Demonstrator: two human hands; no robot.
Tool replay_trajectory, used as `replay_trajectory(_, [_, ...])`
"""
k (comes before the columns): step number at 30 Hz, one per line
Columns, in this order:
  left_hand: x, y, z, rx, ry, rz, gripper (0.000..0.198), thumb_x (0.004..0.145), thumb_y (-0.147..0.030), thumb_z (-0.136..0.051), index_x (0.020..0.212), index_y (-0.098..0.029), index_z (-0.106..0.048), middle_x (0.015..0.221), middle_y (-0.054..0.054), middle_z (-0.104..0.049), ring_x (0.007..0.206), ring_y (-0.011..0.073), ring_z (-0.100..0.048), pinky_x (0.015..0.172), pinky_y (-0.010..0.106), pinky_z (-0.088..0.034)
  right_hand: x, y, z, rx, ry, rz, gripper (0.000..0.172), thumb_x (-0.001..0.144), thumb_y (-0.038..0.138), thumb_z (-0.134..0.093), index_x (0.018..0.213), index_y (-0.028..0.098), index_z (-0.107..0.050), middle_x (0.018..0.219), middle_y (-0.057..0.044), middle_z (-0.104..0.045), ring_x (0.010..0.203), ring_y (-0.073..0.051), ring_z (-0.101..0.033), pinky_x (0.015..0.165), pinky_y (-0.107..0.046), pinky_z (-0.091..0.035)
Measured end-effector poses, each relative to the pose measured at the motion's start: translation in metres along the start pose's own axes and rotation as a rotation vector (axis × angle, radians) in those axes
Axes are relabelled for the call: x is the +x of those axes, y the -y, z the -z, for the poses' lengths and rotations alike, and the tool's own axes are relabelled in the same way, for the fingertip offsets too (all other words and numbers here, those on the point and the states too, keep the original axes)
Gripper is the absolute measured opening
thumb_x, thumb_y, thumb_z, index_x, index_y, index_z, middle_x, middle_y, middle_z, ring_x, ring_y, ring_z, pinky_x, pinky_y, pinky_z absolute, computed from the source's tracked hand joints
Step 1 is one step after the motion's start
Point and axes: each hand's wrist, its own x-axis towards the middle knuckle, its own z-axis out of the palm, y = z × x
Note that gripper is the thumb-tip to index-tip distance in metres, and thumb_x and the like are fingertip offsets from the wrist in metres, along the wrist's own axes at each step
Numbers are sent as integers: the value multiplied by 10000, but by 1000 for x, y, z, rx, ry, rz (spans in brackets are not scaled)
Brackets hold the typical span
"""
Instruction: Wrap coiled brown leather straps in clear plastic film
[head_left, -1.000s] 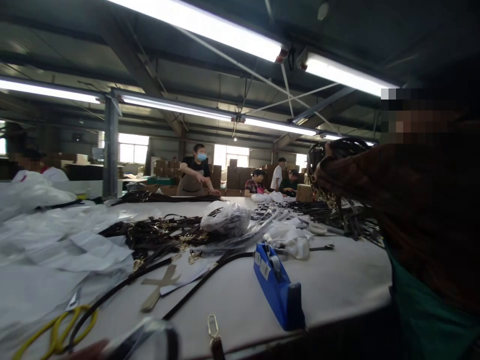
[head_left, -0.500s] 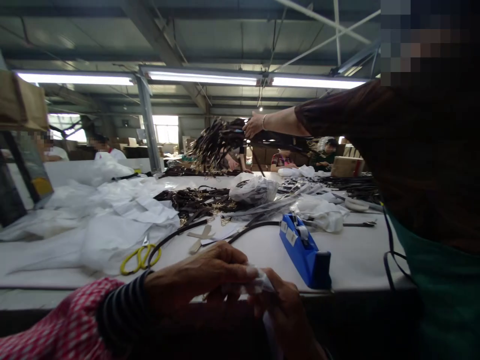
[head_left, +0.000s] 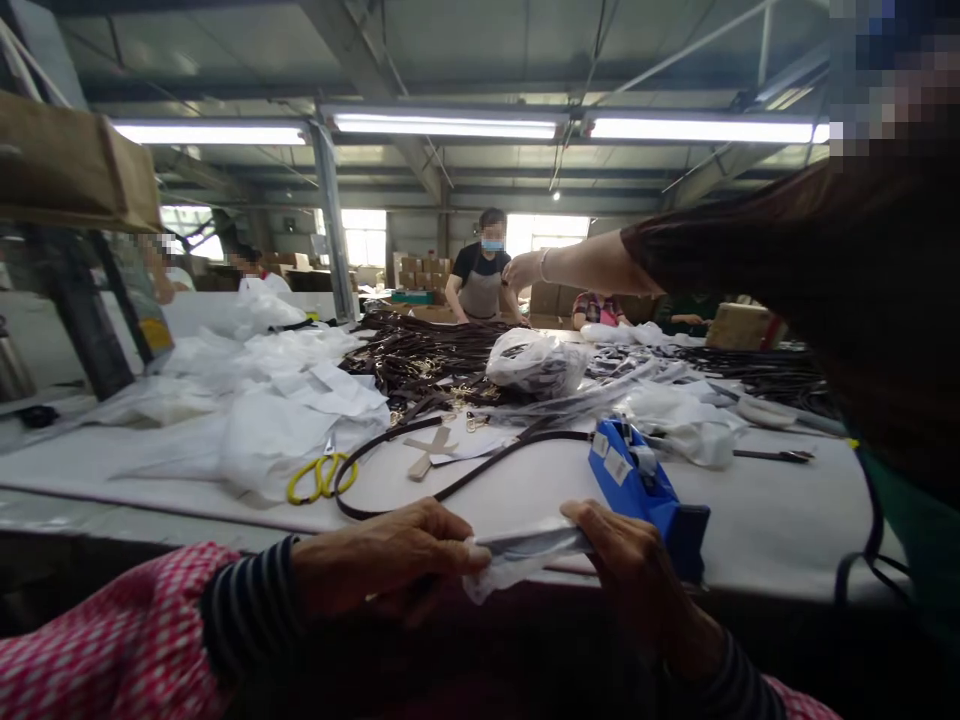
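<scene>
Between my two hands a clear plastic bag (head_left: 517, 560) with a dark strip inside is stretched, just off the table's front edge. My left hand (head_left: 397, 552) pinches its left end between thumb and fingers. At its right end my right hand (head_left: 630, 560) grips it with the thumb on top. Just behind my right hand stands a blue tape dispenser (head_left: 637, 490). Beyond my left hand lie yellow-handled scissors (head_left: 319, 478) and a looped dark strap (head_left: 480, 482).
White plastic bags (head_left: 262, 440) are heaped on the left. Dark straps with metal clasps (head_left: 420, 360) are piled across the middle, beside a filled plastic bag (head_left: 536, 362). A co-worker's arm (head_left: 585, 265) reaches in from the right. Another person (head_left: 484, 275) stands across the table.
My hands have moved apart, drawing the bag out flat between them. The co-worker's bundle of straps has left that raised hand, and the pile behind looks larger. The view has shifted.
</scene>
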Motion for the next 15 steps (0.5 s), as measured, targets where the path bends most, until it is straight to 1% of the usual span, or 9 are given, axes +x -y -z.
replay_trajectory(4, [-1,14,-2,-89,-49,-48,412,858,-552,-727,747,-164,-644,436,-51,-511,319,54,-272,330,219,-124,-1,-2,0,42,55,-3,261,1052,119,-362,1116,179,-608,841,-71,-743,735,-171,-748,643,-250,-568])
replay_trajectory(7, [-2,21,-4,-130,-111,-79,423,846,-529,-741,673,-163,-616,421,-43,-515,308,47,-268,328,218,-121,-3,1,1,36,62,27,240,1070,219,-399,1225,182,-579,963,-106,-769,812,-197,-768,679,-278,-600])
replay_trajectory(8, [-2,24,-4,-132,-138,-85,429,841,-522,-747,650,-165,-605,414,-41,-512,303,47,-267,326,218,-117,-4,3,2,34,51,38,250,1065,226,-417,1268,186,-557,999,-114,-769,838,-206,-769,692,-290,-607])
replay_trajectory(9, [-2,26,-4,-132,-160,-91,435,840,-518,-750,636,-165,-598,411,-39,-513,303,47,-272,325,217,-116,-5,6,2,37,45,53,264,1056,209,-432,1296,193,-539,1016,-114,-766,852,-209,-766,703,-296,-610])
replay_trajectory(11, [-3,32,-2,-149,-182,-93,443,840,-519,-759,632,-160,-601,414,-39,-510,309,45,-275,324,208,-123,-7,9,2,41,44,94,311,1027,117,-440,1308,208,-537,1007,-101,-758,862,-204,-752,745,-302,-611])
replay_trajectory(13, [-4,39,1,-184,-152,-89,447,865,-536,-739,674,-145,-637,449,-36,-529,327,43,-303,332,189,-170,-6,8,1,19,31,151,371,1000,39,-428,1301,208,-564,976,-90,-750,852,-198,-735,782,-309,-604])
replay_trajectory(15, [-5,46,2,-221,-65,-85,383,884,-507,-728,811,-131,-710,548,-16,-612,374,47,-408,374,158,-273,-5,4,-1,-19,-11,186,389,986,4,-427,1292,179,-591,956,-94,-742,850,-202,-723,800,-320,-599])
